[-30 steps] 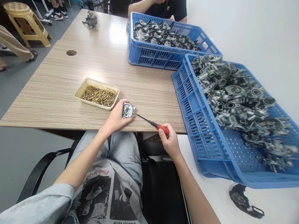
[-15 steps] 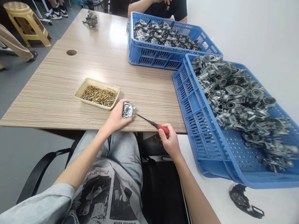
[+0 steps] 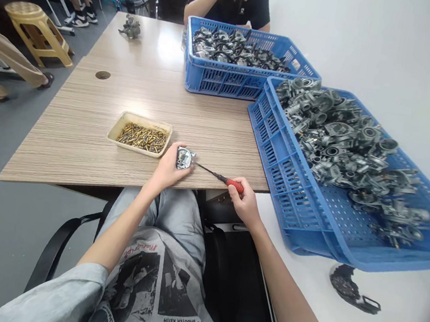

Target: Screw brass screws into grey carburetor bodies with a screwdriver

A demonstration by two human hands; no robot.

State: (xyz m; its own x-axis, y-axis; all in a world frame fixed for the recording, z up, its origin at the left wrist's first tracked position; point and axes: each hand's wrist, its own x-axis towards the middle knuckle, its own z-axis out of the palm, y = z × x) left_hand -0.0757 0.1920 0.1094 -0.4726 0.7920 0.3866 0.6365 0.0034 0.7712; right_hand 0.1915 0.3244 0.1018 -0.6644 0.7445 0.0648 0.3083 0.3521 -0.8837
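Observation:
Near the table's front edge, my left hand (image 3: 168, 168) is closed around a small silver metal carburetor body (image 3: 184, 158), its open side facing up. My right hand (image 3: 244, 202) grips the red handle of a screwdriver (image 3: 234, 185). The dark shaft points left, and its tip meets the right side of the carburetor body; the exact contact point is too small to make out. Just left of my left hand sits a cream plastic tub (image 3: 113, 134) filled with small brass parts (image 3: 142, 137).
To my right, a blue crate (image 3: 291, 213) holds many grey metal castings (image 3: 338, 129). Behind it stands another blue crate (image 3: 225, 80) of similar parts. One carburetor (image 3: 130, 27) lies at the far left of the table (image 3: 65, 125). A person in black (image 3: 255, 2) sits opposite.
My hands, the carburetor body and the screwdriver look unchanged. Across the table, the person's raised hand and head have shifted slightly.

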